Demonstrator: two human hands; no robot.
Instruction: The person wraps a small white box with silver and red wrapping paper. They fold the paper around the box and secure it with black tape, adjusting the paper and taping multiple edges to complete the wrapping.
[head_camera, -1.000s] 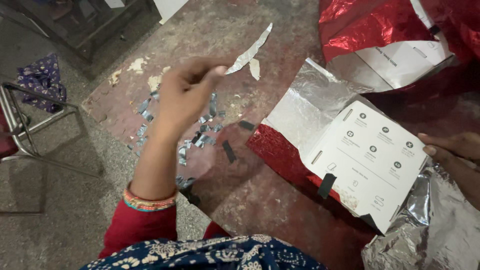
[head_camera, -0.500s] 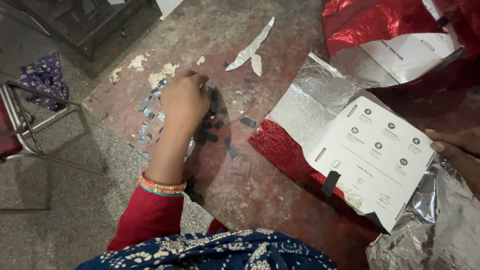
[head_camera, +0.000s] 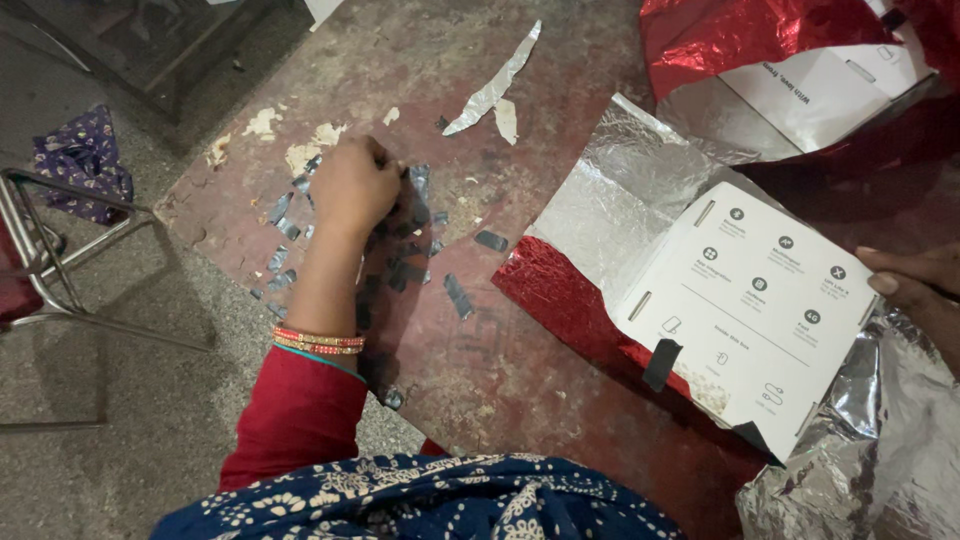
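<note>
My left hand (head_camera: 355, 185) is down on the red floor, fingers curled onto a scatter of small dark tape pieces (head_camera: 400, 265). The back of the hand hides the fingertips, so whether they pinch a piece is unclear. My right hand (head_camera: 915, 285) comes in from the right edge and grips the corner of a white printed box (head_camera: 760, 310). The box lies on a sheet of wrapping foil, silver inside (head_camera: 620, 190) and red outside (head_camera: 560, 300). A strip of black tape (head_camera: 660, 363) sticks to the box's near edge.
A second white box in red foil (head_camera: 790, 60) lies at the top right. Crumpled silver foil (head_camera: 860, 460) is at the bottom right. Torn foil strips (head_camera: 490, 90) lie on the floor beyond my hand. A metal chair frame (head_camera: 60, 270) stands at the left.
My left hand came down from a raised, pinched pose near the foil strip and now rests on the tape pieces. The right hand has stayed on the box.
</note>
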